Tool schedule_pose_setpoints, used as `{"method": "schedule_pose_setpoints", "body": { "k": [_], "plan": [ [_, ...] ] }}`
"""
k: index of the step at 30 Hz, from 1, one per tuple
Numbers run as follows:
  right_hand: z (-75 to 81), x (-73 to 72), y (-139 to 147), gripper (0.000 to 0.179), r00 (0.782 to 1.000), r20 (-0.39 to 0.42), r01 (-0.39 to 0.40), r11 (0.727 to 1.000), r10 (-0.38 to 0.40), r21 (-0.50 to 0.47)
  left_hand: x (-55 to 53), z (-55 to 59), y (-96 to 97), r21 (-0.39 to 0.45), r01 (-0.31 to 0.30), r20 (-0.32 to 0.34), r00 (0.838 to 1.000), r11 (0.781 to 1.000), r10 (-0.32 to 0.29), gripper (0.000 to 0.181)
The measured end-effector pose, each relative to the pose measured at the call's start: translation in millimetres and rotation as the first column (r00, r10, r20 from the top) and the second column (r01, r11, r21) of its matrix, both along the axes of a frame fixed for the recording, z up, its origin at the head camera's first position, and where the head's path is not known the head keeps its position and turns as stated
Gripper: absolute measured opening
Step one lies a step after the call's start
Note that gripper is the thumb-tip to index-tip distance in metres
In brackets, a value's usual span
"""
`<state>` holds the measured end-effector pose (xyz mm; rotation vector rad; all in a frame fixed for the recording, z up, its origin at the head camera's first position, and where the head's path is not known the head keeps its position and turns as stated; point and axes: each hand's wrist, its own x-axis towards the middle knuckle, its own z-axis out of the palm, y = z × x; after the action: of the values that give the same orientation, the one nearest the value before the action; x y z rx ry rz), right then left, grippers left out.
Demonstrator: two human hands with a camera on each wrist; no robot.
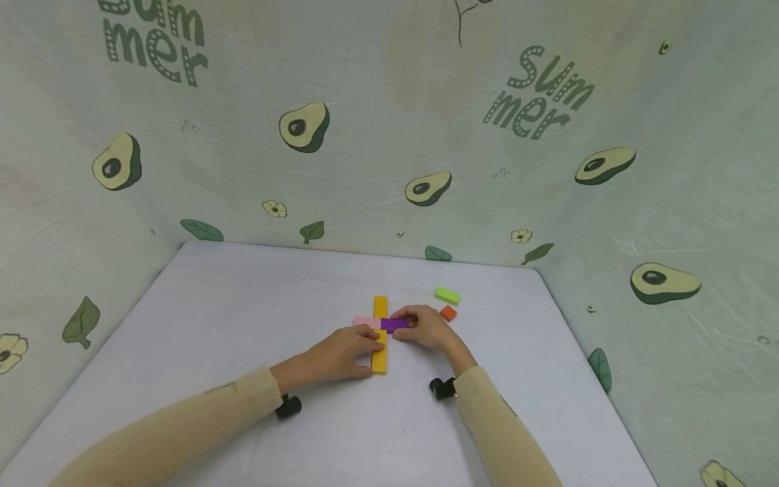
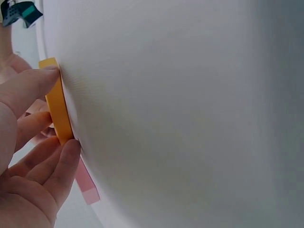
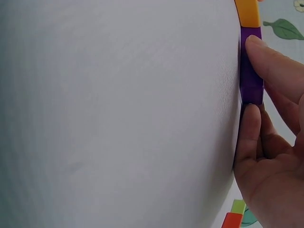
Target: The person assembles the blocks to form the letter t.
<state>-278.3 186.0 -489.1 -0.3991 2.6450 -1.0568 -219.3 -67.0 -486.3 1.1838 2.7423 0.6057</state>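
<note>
Four flat blocks form a cross on the white table. The upright parts are a far yellow-orange block (image 1: 380, 306) and a near yellow-orange block (image 1: 379, 363). A pink block (image 1: 365, 321) lies to the left, end to end with a purple block (image 1: 392, 325) on the right. My left hand (image 1: 341, 353) holds the near yellow-orange block, thumb at its near end and fingertips near the other end, as the left wrist view shows. My right hand (image 1: 429, 327) pinches the purple block, with the thumb on its near side and fingers at its right end.
Behind and beside my right hand lie a light green block (image 1: 447, 295) and an orange-red block (image 1: 448, 312). The white tabletop (image 1: 274, 291) meets cloth walls (image 1: 365, 169) printed with avocados and leaves at the back and both sides.
</note>
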Motion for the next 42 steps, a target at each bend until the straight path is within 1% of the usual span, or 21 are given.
{"method": "schedule_pose_setpoints", "body": {
  "k": [15,19,25,29,32,36,39,42],
  "plan": [
    [0.7,-0.6,-0.5,0.042,1.0,0.02,-0.012,1.0,0.012,0.007,-1.9,-0.8,-0.8,0.016,0.0,0.002,1.0,1.0,0.0,0.053],
    [1.4,0.1,1.0,0.045,0.999,0.041,-0.018,0.999,0.019,-0.027,-1.6,-0.5,-1.0,0.036,0.001,0.004,1.0,0.999,-0.001,0.052],
    [2.3,3.8,6.9,0.05,0.997,0.066,-0.029,0.995,0.035,-0.093,-2.9,-1.7,-1.7,0.031,0.005,-0.003,1.0,1.0,-0.005,0.051],
    [7.5,8.6,11.5,0.054,0.997,0.075,-0.019,0.994,0.027,-0.112,-5.2,-2.5,-1.6,0.026,0.016,-0.015,1.0,1.0,-0.015,0.052],
    [12.2,13.3,14.6,0.054,0.997,0.071,0.003,0.995,0.004,-0.098,-5.7,-2.0,-2.0,0.023,0.01,-0.014,1.0,1.0,-0.01,0.052],
    [18.7,19.2,21.7,0.053,0.999,0.051,0.014,0.994,-0.009,-0.105,-5.7,-2.0,-2.4,0.021,-0.003,-0.002,1.0,1.0,0.003,0.053],
    [22.7,22.1,28.2,0.052,1.0,0.018,0.013,0.993,-0.011,-0.117,-5.6,-2.9,-2.4,0.022,-0.009,0.007,1.0,1.0,0.008,0.053],
    [25.2,24.5,34.9,0.051,0.999,-0.023,0.024,0.994,-0.027,-0.11,-5.2,-3.6,-2.6,0.024,-0.014,0.018,1.0,1.0,0.014,0.053]
  ]
}}
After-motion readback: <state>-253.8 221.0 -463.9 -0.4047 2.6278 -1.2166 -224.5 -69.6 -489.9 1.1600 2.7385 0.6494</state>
